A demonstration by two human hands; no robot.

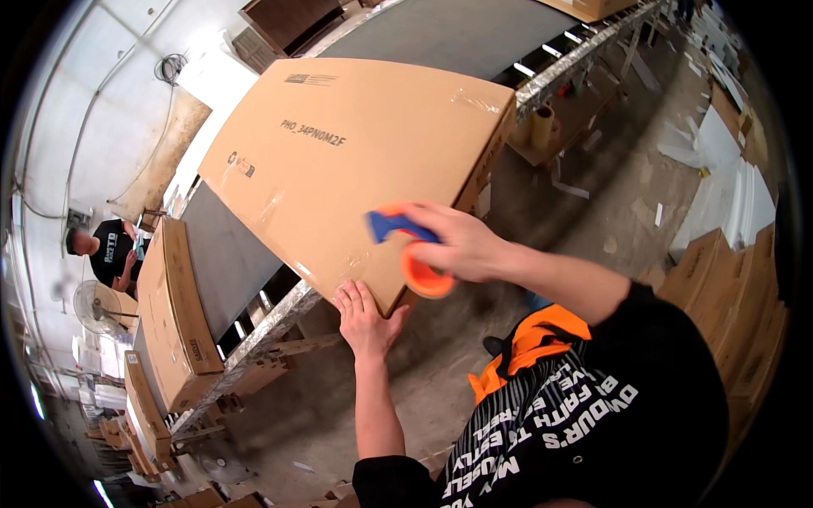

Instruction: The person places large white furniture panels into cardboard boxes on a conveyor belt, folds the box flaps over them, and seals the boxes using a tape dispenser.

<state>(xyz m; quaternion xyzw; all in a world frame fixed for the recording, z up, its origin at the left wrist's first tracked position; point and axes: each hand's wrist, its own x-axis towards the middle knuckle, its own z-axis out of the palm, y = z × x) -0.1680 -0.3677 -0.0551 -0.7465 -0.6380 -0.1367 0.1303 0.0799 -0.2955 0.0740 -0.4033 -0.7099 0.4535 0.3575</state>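
Note:
A large brown cardboard box (339, 169) lies flat on the conveyor before me, with clear tape over its corners. My left hand (367, 322) rests on the box's near corner, fingers stretched over the top face and thumb apart along the edge. Just above the near right edge, my right hand (466, 244) grips a blue and orange tape dispenser (391, 225). The dispenser's orange ring (426, 273) hangs below that hand. Whether the dispenser touches the box, I cannot tell.
The conveyor (233, 254) has a foil-wrapped side rail (271, 326). More cartons (174, 313) sit farther left, near a person in black (112, 252) and a fan (97, 306). Cartons (720, 288) and white sheets (732, 199) stand at right. Scraps litter the floor (622, 212).

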